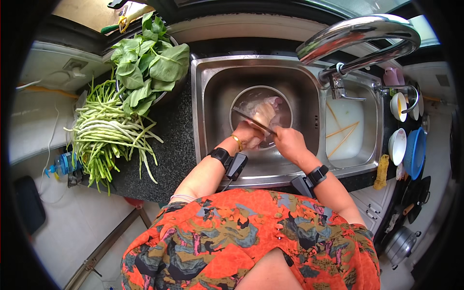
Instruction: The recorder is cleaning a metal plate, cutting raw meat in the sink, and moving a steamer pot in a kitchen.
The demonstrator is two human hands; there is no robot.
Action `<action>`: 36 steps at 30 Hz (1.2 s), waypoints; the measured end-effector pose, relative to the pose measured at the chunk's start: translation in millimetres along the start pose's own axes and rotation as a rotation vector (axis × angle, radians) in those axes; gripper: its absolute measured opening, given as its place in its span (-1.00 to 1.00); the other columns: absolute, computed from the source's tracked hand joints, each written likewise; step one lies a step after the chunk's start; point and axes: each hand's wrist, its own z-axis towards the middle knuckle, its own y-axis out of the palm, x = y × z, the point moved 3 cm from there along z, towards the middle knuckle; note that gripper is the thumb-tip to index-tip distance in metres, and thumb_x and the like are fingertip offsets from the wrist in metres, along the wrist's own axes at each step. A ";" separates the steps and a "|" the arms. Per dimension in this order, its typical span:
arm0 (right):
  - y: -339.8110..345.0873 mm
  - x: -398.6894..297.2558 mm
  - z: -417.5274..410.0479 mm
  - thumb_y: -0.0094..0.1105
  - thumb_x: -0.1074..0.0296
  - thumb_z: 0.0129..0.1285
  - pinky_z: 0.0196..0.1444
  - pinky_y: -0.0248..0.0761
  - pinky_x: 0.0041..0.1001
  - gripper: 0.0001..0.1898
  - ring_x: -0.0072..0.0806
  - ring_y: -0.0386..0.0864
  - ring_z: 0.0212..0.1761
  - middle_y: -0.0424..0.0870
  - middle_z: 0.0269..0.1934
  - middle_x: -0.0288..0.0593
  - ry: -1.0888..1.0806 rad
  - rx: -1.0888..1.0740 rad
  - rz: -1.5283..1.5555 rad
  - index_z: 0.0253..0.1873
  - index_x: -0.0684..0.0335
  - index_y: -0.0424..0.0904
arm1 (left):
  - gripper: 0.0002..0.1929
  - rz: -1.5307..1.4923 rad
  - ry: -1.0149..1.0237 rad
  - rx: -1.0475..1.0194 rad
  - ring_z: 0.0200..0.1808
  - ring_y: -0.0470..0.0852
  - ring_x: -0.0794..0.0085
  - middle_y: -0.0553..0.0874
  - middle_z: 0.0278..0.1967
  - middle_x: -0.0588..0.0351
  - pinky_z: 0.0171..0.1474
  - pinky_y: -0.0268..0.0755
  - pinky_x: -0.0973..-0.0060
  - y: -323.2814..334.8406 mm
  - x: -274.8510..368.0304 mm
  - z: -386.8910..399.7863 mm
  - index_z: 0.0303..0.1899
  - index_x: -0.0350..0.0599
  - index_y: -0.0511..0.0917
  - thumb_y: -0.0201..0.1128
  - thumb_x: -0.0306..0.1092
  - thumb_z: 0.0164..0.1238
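Observation:
A pale piece of raw poultry [264,111] lies in a round bowl [232,105] inside the left, larger basin of a steel sink [224,81]. My left hand [249,135] grips the near end of the meat at the bowl's near edge. In my right hand [289,141] is the handle of a knife [252,120], whose blade points up and left across the meat, just beyond my left fingers. The bowl seems to hold some water. Where the blade's edge meets the meat is too small to tell.
Long green beans [108,130] and a bowl of leafy greens [137,69] stand on the dark counter [170,145] at left. A chrome faucet [339,85] arches over the right side. Chopsticks [342,129] lie in the right basin's cloudy water. Bowls [397,146] and a blue basket [415,153] stand farther right.

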 end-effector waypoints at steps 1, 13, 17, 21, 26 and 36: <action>0.9 -2.5 -2.7 0.09 0.29 0.15 -0.31 0.42 -0.08 -0.84 0.08 0.57 -0.37 0.60 -0.47 0.12 -0.081 0.013 -0.052 -0.32 0.26 0.50 | -0.63 0.007 0.003 0.036 -0.60 0.62 0.23 0.62 -0.43 -0.07 -0.63 0.50 0.31 2.3 0.7 0.7 -0.17 -0.34 0.46 0.28 -0.64 -0.13; 8.8 0.2 1.1 -0.01 0.39 0.14 -0.32 0.46 -0.09 -0.88 0.04 0.60 -0.40 0.61 -0.49 0.11 -0.060 0.031 -0.138 -0.37 0.26 0.50 | -0.64 0.094 0.018 0.122 -0.52 0.65 0.20 0.63 -0.42 -0.05 -0.63 0.50 0.28 -2.4 -9.5 14.2 -0.15 -0.33 0.49 0.30 -0.60 -0.09; 17.5 25.8 17.2 0.03 0.36 0.15 -0.29 0.46 -0.09 -0.86 0.05 0.59 -0.37 0.60 -0.47 0.15 0.036 0.033 -0.134 -0.36 0.27 0.54 | -0.63 0.021 0.006 0.096 -0.48 0.67 0.23 0.65 -0.38 -0.06 -0.61 0.54 0.27 -2.2 -10.5 12.6 -0.13 -0.33 0.48 0.25 -0.63 -0.08; 16.9 31.1 22.6 0.08 0.28 0.15 -0.12 0.45 -0.15 -0.80 0.02 0.60 -0.18 0.64 -0.29 0.13 0.224 -0.019 0.054 -0.28 0.28 0.60 | -0.58 -0.047 -0.025 -0.020 -0.33 0.69 0.21 0.65 -0.26 -0.05 -0.43 0.61 0.23 -5.5 -2.6 10.0 -0.04 -0.31 0.45 0.17 -0.65 -0.05; 25.0 53.3 30.4 0.13 0.19 0.17 -0.04 0.41 -0.16 -0.72 0.04 0.56 -0.07 0.63 -0.20 0.14 0.473 -0.045 0.289 -0.20 0.30 0.60 | -0.61 0.029 -0.104 -0.041 -0.29 0.69 0.23 0.67 -0.24 -0.03 -0.25 0.60 0.30 -10.3 1.0 29.0 -0.04 -0.28 0.49 0.23 -0.53 -0.01; 33.9 57.4 39.5 0.10 0.24 0.23 -0.62 0.41 -0.29 -0.73 -0.25 0.54 -0.70 0.54 -0.63 0.00 0.414 -0.038 0.294 -0.28 0.41 0.51 | -0.60 0.474 -0.072 0.297 -0.27 0.69 0.09 0.66 -0.19 -0.17 -0.28 0.58 0.21 -30.1 -7.5 92.4 -0.06 -0.40 0.51 0.32 -0.54 -0.02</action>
